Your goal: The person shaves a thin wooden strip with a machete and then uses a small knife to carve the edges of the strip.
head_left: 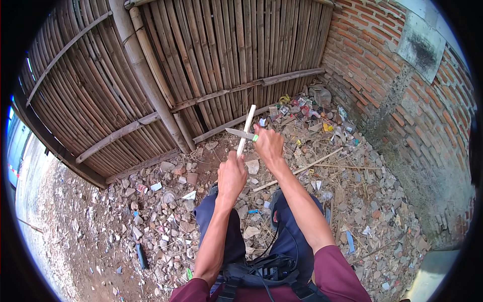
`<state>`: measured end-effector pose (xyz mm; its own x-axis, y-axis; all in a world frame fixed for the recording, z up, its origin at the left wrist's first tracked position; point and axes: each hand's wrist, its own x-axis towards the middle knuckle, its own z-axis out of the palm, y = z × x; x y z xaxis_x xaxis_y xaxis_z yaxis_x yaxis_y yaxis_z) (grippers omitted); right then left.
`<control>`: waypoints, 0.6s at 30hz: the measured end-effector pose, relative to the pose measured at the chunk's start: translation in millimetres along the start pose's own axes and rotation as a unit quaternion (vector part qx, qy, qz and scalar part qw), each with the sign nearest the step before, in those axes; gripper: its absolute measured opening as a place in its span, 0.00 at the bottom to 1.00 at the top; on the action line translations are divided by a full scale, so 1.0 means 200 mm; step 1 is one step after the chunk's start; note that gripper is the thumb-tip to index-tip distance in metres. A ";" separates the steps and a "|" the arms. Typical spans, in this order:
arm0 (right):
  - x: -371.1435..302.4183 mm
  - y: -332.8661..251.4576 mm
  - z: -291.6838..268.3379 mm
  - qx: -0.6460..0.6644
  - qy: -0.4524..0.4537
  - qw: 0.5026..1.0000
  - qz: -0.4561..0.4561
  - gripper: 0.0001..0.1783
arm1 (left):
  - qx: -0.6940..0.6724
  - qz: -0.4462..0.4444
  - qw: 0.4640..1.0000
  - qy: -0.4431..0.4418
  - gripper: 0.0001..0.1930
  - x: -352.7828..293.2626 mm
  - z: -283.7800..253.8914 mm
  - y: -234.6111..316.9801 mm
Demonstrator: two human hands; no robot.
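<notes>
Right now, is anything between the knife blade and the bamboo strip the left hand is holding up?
Nothing visible. The right hand holds the knife with its blade crossing the bamboo strip, apparently against it. The left hand grips the strip's lower end, below the blade.

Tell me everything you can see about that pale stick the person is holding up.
The pale stick is a slim, straight strip that looks like split bamboo or light wood, cream-coloured and bare. It stands nearly upright, leaning slightly right at the top. The left hand grips its lower end. Partway up, the blade of a small knife with a green-tipped handle, held in the right hand, lies across it. Behind it is a bamboo fence.
</notes>
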<state>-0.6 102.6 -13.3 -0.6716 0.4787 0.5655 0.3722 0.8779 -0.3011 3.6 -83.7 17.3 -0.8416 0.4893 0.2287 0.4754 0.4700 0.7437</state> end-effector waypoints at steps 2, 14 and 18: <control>0.00 -0.02 0.01 -0.004 -0.007 1.000 -0.003 0.37 | -0.003 0.008 1.000 0.003 0.13 -0.01 -0.02 -0.02; 0.18 0.50 -0.27 -0.060 0.061 0.992 0.092 0.19 | -0.059 -0.039 0.995 -0.063 0.18 -0.01 -0.17 -0.19; 0.05 0.36 -0.34 0.032 0.011 0.994 0.108 0.17 | -0.102 -0.017 0.991 -0.090 0.19 -0.03 -0.16 -0.10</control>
<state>63.4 170.5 23.6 -0.5662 0.6558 0.4993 0.4640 0.7543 -0.4645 -9.2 -119.0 21.3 -0.7883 0.6074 0.0986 0.3699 0.3398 0.8647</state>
